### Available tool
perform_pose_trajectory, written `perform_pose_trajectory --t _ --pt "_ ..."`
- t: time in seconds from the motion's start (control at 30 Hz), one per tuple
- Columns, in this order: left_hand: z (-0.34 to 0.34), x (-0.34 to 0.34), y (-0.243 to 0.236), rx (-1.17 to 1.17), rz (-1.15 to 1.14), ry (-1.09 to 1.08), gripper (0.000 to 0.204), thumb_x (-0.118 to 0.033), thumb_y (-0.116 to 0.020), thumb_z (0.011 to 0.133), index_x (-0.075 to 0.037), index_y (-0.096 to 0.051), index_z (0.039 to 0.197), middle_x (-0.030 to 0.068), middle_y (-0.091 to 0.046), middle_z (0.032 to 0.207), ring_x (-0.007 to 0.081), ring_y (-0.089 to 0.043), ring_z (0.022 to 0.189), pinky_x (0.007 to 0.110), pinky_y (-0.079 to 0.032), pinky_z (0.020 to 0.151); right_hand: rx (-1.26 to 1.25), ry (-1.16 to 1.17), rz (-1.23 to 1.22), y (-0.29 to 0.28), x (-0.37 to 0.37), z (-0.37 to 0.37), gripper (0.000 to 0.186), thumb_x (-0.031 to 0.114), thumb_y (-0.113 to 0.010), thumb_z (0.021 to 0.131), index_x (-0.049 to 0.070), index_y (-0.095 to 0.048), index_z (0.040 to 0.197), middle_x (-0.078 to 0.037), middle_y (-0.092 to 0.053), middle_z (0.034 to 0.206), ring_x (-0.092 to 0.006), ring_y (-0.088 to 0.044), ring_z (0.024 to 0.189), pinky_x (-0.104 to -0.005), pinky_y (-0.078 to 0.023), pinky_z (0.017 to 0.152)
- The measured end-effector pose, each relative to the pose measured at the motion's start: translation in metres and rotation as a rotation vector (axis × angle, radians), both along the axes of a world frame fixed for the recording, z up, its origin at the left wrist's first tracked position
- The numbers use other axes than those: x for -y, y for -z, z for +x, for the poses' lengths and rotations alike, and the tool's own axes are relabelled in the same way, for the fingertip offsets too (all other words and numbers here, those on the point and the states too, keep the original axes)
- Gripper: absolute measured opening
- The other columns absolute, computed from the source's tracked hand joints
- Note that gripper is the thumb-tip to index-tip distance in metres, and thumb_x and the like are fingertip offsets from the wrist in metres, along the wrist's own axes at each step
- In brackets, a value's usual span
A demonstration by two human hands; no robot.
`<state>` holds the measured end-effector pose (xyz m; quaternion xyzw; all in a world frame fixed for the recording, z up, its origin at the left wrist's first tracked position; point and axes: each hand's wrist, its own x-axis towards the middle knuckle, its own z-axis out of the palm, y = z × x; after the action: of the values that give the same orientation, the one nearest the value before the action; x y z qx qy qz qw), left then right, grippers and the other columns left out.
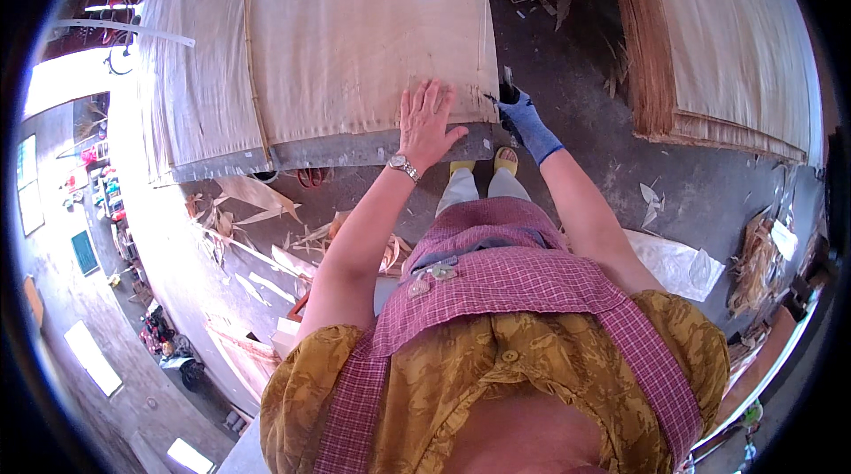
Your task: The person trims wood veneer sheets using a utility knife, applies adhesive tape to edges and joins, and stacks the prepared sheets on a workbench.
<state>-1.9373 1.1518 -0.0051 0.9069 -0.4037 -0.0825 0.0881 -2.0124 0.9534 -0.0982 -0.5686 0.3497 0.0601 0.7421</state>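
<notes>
A pale wood veneer sheet [372,40] covers the worktable in front of me. My left hand [427,124], bare with a wristwatch [403,166] on the wrist, lies flat on the sheet near its front edge, fingers stretched out. At the sheet's right front corner is my right hand [530,127] in a blue work glove, its fingers closed around a dark hand tool [508,95]. The tool's exact kind does not show, and most of it is hidden by the glove. Its upper end sits beside the sheet's right edge.
Along the left part of the sheet runs a thin yellowish strip [253,58]. A tall stack of veneer sheets [736,40] stands to the right across a gap of dark floor. Veneer scraps [257,195] litter the floor at the left, and a white plastic sheet [678,266] lies at the right.
</notes>
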Motion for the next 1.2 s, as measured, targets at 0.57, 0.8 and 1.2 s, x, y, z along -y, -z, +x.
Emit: perform_pose_trajectory --t 0.57,0.8,1.2 --pt "0.003 0.007 -0.011 0.021 0.021 0.018 0.066 -0.042 -0.064 0.083 -0.014 -0.044 0.140 0.0133 -0.040 0.143 0.0314 -0.032 0.136 0.052 -0.018 0.114 0.066 -0.009 0.022 0.010 0.000 -0.009 0.031 0.027 -0.071 0.086 0.013 -0.064 0.113 0.004 -0.062 0.078 -0.0066 -0.052 0.056 -0.0227 -0.038 0.047" --pt "0.043 0.023 0.005 0.132 -0.191 0.021 0.048 -0.020 -0.058 0.085 -0.009 -0.050 0.131 0.0120 -0.049 0.134 0.0302 -0.045 0.126 0.045 -0.033 0.107 -0.114 0.214 -0.035 0.014 0.010 -0.061 0.021 0.027 -0.059 0.094 0.015 -0.060 0.112 -0.001 -0.067 0.088 -0.0109 -0.061 0.061 -0.0236 -0.038 0.043" --pt "0.106 0.028 0.008 0.014 -0.182 0.030 0.035 -0.014 -0.054 0.088 -0.008 -0.056 0.123 0.0055 -0.055 0.127 0.0266 -0.050 0.116 0.042 -0.041 0.097 -0.040 -0.295 -1.062 -0.068 -0.039 0.033 0.028 0.031 -0.045 0.098 0.006 -0.046 0.109 -0.019 -0.068 0.076 -0.0325 -0.068 0.064 -0.0487 -0.052 0.057"
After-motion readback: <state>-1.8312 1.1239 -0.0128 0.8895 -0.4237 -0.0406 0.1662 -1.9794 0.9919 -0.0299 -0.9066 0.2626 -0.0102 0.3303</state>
